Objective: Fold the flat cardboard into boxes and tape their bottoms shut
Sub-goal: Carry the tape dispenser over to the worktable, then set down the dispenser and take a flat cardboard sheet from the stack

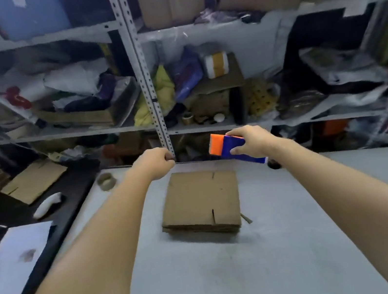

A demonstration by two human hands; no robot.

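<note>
1. Head view, the grips: right hand (251, 141) wrapped around a blue and orange tape dispenser (233, 149), fingers below and thumb side above, held in the air past the far edge of the stack. Left hand (155, 162) closed into a loose fist, fingertips pinched together; possibly holding a tape end, too blurred to tell.

2. Head view, the task's thing: stack of flat cardboard (200, 201) lying on the grey tabletop (234, 268), below and nearer the body than both grips, between the two forearms, touched by neither hand. Top sheet still flat, slots visible at its near and far edges; no box formed yet.

3. Head view, the step in hand, as a judgement: readying the tape before folding. Best done by setting the dispenser down just beside the stack on the right-grip side, within easy reach, then lifting only the top sheet with both hands.

4. Head view, surroundings: spare tape roll (106, 180) resting on the tabletop outside the left grip; more flat cardboard (34, 180) on a dark surface well off to that side.
</note>
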